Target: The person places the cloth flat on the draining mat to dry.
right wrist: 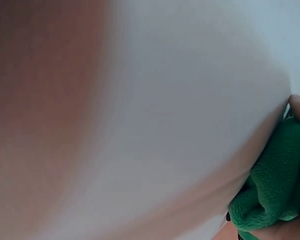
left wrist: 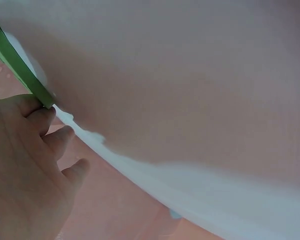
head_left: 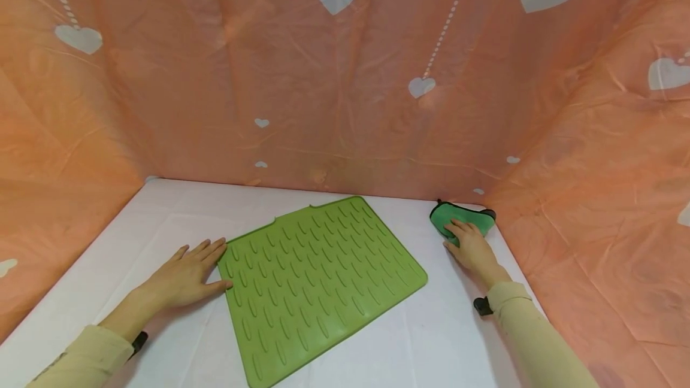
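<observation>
A green ribbed silicone mat (head_left: pixel 323 280) lies turned at an angle on the white tabletop. My left hand (head_left: pixel 188 274) is at its left edge, fingers spread and nearly straight, with fingertips and thumb touching the rim. In the left wrist view, the fingers of that hand (left wrist: pixel 30 160) meet the mat's thin edge (left wrist: pixel 20 70). Toward the back right corner lies a green plush cloth (head_left: pixel 458 215) with black edging. My right hand (head_left: pixel 474 250) grips it from above, and the cloth (right wrist: pixel 280 175) bunches between fingers and thumb in the right wrist view.
Orange sheeting (head_left: pixel 345 106) printed with pale hearts rises behind the table and on both sides. The right side sheet stands close beside the cloth. The white tabletop (head_left: pixel 431 340) extends in front of the mat.
</observation>
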Action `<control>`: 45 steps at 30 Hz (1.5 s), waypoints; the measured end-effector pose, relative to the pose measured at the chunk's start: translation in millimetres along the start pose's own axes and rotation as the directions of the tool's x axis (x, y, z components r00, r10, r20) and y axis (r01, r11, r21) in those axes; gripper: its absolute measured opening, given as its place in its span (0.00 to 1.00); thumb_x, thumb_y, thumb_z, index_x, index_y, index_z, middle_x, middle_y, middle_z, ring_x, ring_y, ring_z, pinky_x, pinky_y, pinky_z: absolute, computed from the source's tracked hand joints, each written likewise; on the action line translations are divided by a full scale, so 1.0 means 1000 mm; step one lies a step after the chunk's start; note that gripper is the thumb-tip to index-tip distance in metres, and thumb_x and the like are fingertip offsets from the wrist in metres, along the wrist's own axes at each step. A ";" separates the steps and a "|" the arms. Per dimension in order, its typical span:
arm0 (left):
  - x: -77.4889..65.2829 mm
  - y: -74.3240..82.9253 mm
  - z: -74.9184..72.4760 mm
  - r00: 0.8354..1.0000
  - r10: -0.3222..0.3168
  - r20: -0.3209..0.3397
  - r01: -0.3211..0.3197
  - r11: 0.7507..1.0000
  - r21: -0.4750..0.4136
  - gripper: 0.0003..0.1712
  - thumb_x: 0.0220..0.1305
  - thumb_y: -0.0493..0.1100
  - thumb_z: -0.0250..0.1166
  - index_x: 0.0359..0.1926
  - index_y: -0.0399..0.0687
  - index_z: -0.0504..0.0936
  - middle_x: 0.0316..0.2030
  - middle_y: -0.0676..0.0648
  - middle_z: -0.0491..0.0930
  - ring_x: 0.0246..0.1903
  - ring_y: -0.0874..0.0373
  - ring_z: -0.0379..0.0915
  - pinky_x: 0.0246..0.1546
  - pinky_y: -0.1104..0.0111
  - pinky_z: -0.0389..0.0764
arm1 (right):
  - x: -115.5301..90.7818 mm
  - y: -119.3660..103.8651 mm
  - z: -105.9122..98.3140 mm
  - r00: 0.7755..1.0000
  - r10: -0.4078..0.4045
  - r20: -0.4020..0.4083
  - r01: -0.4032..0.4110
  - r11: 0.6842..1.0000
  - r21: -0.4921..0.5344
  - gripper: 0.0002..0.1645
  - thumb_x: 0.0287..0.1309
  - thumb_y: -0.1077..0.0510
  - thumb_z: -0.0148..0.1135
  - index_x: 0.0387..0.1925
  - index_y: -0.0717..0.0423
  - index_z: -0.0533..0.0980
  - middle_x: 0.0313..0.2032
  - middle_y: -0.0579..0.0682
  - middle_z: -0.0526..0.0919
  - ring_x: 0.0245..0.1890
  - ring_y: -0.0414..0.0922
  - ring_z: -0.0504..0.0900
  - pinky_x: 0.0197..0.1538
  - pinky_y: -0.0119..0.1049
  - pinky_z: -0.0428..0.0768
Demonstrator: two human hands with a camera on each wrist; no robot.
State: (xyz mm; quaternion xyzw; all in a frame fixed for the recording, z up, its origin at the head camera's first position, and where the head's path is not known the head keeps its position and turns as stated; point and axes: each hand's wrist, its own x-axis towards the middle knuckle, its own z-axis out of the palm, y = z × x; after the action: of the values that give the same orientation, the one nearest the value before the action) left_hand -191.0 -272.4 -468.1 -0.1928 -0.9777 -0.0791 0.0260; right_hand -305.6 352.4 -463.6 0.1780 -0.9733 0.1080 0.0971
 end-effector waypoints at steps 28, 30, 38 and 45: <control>0.000 0.004 0.000 1.000 -0.003 0.004 0.003 1.000 0.005 0.51 0.69 0.70 0.61 0.73 0.32 0.68 0.74 0.34 0.65 0.71 0.28 0.61 0.68 0.30 0.59 | -0.004 0.002 -0.017 0.947 0.060 -0.317 -0.026 0.994 0.111 0.18 0.63 0.70 0.68 0.55 0.66 0.82 0.51 0.69 0.84 0.53 0.69 0.81 0.55 0.64 0.79; 0.000 0.004 0.000 1.000 -0.002 0.004 0.002 1.000 0.008 0.51 0.69 0.70 0.61 0.73 0.31 0.69 0.74 0.33 0.65 0.71 0.27 0.61 0.68 0.29 0.59 | -0.003 0.001 -0.019 0.933 0.040 -0.359 0.001 0.994 0.112 0.18 0.62 0.72 0.68 0.53 0.67 0.82 0.49 0.69 0.85 0.51 0.69 0.81 0.55 0.64 0.79; 0.000 0.004 -0.001 1.000 -0.003 0.009 0.003 1.000 0.007 0.52 0.68 0.71 0.61 0.73 0.30 0.69 0.74 0.32 0.66 0.71 0.27 0.61 0.67 0.29 0.59 | 0.005 -0.012 -0.037 0.869 -0.027 -0.494 0.104 0.986 0.130 0.18 0.57 0.76 0.70 0.49 0.70 0.83 0.45 0.69 0.85 0.46 0.69 0.80 0.51 0.62 0.78; 0.001 0.004 -0.002 1.000 -0.005 0.003 0.004 1.000 0.015 0.52 0.68 0.70 0.62 0.73 0.30 0.69 0.73 0.32 0.66 0.70 0.26 0.61 0.67 0.29 0.59 | 0.011 -0.030 -0.054 0.842 -0.055 -0.537 0.146 0.981 0.128 0.19 0.56 0.76 0.71 0.50 0.67 0.84 0.46 0.67 0.85 0.51 0.68 0.81 0.55 0.61 0.79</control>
State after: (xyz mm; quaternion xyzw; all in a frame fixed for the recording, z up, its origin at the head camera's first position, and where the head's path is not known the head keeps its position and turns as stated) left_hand -190.3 -269.3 -465.1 -0.1905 -0.9787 -0.0716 0.0255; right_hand -296.6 334.8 -404.3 0.1996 -0.8855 0.2275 0.3526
